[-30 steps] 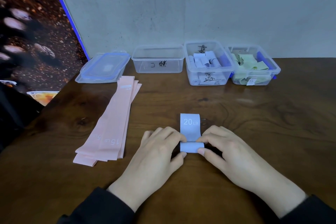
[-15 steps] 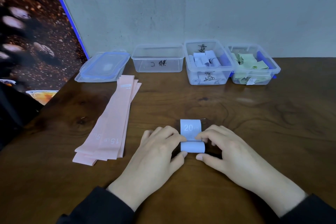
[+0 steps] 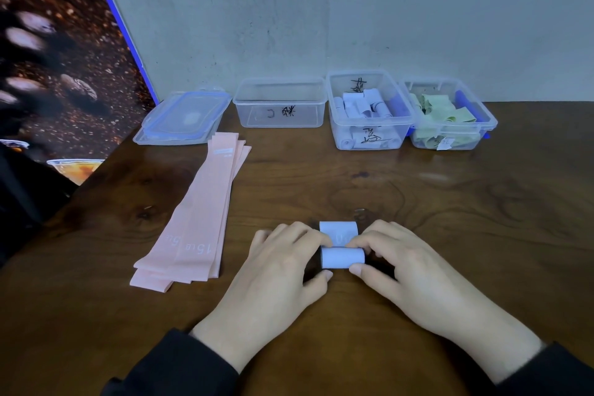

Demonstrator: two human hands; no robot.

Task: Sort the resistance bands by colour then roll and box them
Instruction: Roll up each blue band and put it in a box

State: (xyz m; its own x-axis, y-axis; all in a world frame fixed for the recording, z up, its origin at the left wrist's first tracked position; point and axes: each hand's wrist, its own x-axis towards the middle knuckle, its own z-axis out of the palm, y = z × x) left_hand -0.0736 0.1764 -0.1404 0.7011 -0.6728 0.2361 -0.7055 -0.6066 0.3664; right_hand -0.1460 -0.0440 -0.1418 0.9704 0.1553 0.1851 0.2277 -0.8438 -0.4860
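On pink bands [image 3: 189,225]: "15 LB"

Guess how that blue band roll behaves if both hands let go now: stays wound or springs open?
Likely unwinds: the blue band roll has a short unrolled tail lying flat beyond it, and only the left hand and right hand pinch it. Probably light and floppy, like the flat pink bands. As a cylinder on the table, it may roll.

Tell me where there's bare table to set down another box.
Free: the wide wood between the hands and the row of boxes, and the right side of the table below the green-filled box. Crowded: the left, where the pink bands lie, and the back edge with boxes and lids.
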